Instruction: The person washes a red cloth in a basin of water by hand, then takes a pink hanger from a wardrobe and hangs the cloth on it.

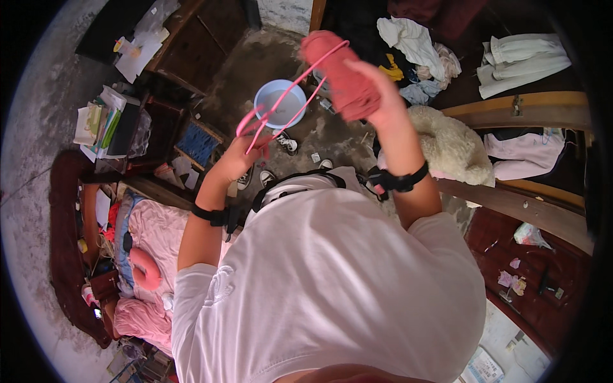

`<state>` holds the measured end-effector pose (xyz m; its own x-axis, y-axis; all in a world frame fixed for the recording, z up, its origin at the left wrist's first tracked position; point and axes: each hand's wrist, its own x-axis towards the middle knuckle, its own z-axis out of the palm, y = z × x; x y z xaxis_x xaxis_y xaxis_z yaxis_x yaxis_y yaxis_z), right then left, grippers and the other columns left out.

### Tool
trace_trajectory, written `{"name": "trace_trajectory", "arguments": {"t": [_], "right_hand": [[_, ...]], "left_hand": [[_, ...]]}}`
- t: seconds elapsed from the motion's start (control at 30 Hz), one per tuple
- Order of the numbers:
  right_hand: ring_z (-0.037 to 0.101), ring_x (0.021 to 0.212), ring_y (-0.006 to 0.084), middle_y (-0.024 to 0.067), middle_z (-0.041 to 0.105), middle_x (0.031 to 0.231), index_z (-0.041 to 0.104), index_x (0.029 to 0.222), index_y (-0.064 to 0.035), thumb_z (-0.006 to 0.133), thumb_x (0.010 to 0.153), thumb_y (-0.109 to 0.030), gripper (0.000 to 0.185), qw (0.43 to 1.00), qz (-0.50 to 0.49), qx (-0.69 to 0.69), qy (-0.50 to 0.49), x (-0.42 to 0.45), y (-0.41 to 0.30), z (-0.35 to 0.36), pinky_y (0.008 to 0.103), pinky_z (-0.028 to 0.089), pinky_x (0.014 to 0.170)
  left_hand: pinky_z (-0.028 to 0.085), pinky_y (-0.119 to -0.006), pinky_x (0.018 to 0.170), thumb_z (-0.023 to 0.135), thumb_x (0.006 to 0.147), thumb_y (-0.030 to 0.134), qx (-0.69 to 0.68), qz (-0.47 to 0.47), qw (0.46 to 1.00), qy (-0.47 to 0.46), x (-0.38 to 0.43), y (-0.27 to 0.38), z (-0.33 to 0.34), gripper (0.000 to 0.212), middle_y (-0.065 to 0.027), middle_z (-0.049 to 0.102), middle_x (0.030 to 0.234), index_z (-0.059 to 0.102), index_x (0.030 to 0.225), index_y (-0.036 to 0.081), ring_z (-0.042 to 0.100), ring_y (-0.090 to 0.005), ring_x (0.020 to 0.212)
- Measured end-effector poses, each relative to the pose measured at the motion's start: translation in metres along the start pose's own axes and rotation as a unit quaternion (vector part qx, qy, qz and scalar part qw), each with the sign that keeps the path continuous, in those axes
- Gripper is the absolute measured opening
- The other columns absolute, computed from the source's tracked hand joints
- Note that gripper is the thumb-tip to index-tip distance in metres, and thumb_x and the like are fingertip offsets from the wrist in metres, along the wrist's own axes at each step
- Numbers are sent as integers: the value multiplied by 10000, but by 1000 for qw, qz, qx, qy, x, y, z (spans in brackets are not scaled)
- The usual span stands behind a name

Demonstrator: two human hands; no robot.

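Note:
My right hand (385, 98) is closed on a bunched red cloth (342, 76), held up in front of me. A pink clothes hanger (300, 79) stretches between my hands, one end lying across the cloth. At its other end, my left hand (239, 155) grips the hanger; a pink loop rises above the fingers. The cloth's edges and my left fingertips are slightly blurred. Beyond the hanger, a light blue basin (280, 103) stands on the floor, partly crossed by the hanger in view.
An open wardrobe at right holds a white garment (522, 62), rumpled clothes (414, 45) and a fluffy cream item (445, 143). Left are a blue woven stool (197, 144), stacked books (103, 122) and a bed with a pink neck pillow (145, 269). Shoes (286, 142) lie near the basin.

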<state>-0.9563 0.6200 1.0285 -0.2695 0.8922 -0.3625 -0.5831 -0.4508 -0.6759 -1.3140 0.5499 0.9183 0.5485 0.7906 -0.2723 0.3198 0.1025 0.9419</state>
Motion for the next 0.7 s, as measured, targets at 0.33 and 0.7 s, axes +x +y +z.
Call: {"name": "trace_trajectory", "arguments": {"t": [0.33, 0.7], "right_hand": [[759, 960, 239, 139, 760, 1087, 688, 1208, 21, 752, 939, -179, 342, 999, -24, 1, 21, 2, -5, -4, 364, 617, 850], [703, 828, 119, 78, 766, 990, 676, 1321, 31, 720, 988, -174, 393, 892, -141, -421, -84, -18, 42, 60, 270, 559, 753]], "left_hand": [[480, -293, 816, 458, 847, 100, 6, 2, 1000, 2, -5, 9, 10, 489, -44, 660, 907, 685, 1244, -73, 584, -144, 874], [470, -292, 662, 436, 826, 96, -66, -59, 996, 3, 19, 20, 10, 561, -92, 718, 865, 716, 1294, -37, 560, -130, 699]]}}
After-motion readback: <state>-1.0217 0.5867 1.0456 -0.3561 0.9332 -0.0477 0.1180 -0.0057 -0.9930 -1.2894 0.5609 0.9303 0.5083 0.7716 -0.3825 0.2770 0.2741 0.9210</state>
